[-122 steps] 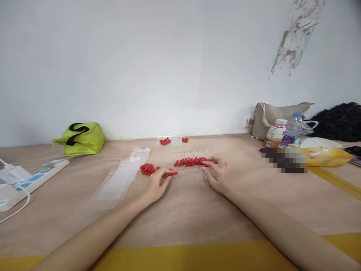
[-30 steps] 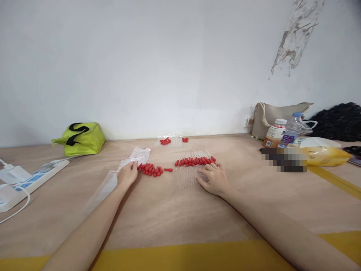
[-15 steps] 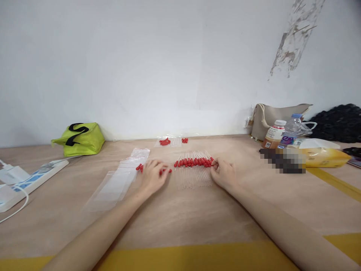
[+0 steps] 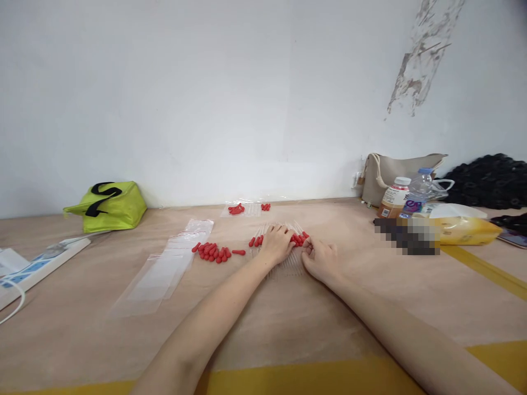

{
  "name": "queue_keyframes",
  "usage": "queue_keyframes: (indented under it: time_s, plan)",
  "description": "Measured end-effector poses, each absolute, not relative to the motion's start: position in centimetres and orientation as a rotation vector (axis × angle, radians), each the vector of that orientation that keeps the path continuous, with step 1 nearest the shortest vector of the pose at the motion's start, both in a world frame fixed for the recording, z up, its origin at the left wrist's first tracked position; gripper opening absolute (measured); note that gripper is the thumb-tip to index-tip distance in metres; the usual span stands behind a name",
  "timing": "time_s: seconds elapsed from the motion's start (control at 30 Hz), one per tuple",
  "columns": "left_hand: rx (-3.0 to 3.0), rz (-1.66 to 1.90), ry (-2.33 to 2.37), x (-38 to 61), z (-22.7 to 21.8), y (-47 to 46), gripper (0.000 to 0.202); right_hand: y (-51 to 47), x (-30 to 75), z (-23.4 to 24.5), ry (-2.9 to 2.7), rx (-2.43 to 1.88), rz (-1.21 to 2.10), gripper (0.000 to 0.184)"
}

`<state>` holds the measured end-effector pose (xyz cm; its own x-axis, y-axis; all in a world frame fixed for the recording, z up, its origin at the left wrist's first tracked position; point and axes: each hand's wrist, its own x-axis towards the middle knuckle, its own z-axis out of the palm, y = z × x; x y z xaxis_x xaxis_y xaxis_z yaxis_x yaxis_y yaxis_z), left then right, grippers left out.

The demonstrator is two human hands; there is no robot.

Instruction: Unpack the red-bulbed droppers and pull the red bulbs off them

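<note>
A row of thin clear tubes (image 4: 294,266) lies side by side on the table, with red rubber bulbs (image 4: 257,241) in a band across them. My left hand (image 4: 278,244) is over the middle of this row, fingers bent down and close together, covering part of the bulbs. What its fingertips grip is hidden. At the row's right end is my right hand (image 4: 321,258), thumb and fingers pinched beside the last bulbs; anything between them is too small to make out. Left of the row sits a pile of loose red bulbs (image 4: 212,252), with a single bulb (image 4: 239,252) apart from it.
Clear plastic zip bags (image 4: 164,269) lie left of the pile. Near the wall, another bag (image 4: 252,211) has red bulbs on it. A power strip (image 4: 45,269) and green bag (image 4: 115,206) are at left; bottles (image 4: 395,197), a grey bag (image 4: 382,181) and yellow pack (image 4: 469,229) at right.
My left hand has moved right, from the loose red bulbs onto the row of tubes, uncovering the pile. My right hand stays at the row's right end. The view has shifted slightly.
</note>
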<state>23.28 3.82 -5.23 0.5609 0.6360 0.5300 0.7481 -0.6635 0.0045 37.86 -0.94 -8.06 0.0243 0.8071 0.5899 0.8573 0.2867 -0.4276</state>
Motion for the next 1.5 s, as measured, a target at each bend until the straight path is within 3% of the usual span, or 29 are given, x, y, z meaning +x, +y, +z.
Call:
queue_keyframes:
  time_s: [0.1, 0.3, 0.5, 0.67, 1.0, 1.17, 1.5]
  plan:
    - [-2.591, -0.76, -1.137, 23.7, -5.3, 4.2, 0.008, -1.1, 37.7, -7.9, -1.778, -1.514, -0.067, 0.013]
    - [-2.593, -0.986, -1.17, 21.0, -4.9, 1.2, 0.02, -0.6, 37.9, -8.5, -1.749, -1.443, -0.061, 0.016]
    - [-2.7, -1.583, -1.332, 13.6, -6.5, -3.3, 0.017, -0.9, 37.1, -8.6, -1.825, -1.132, -0.143, 0.048]
    - [-2.865, -1.707, -1.369, 10.9, -7.5, -3.5, 0.018, -2.3, 35.8, -7.5, -2.115, -0.977, -0.365, 0.054]
    - [-3.016, -1.48, -1.187, 11.5, -7.1, -4.4, 0.018, -2.8, 34.4, -7.7, -2.258, -0.804, -0.409, 0.025]
    - [-2.804, -1.119, -1.094, 11.9, -6.5, -4.9, 0.036, -2.8, 34.2, -7.7, -2.224, -0.761, -0.456, 0.022]
    - [-2.573, -0.901, -0.954, 12.6, -6.8, -4.5, 0.015, -2.9, 34.0, -8.2, -2.245, -0.657, -0.51, 0.018]
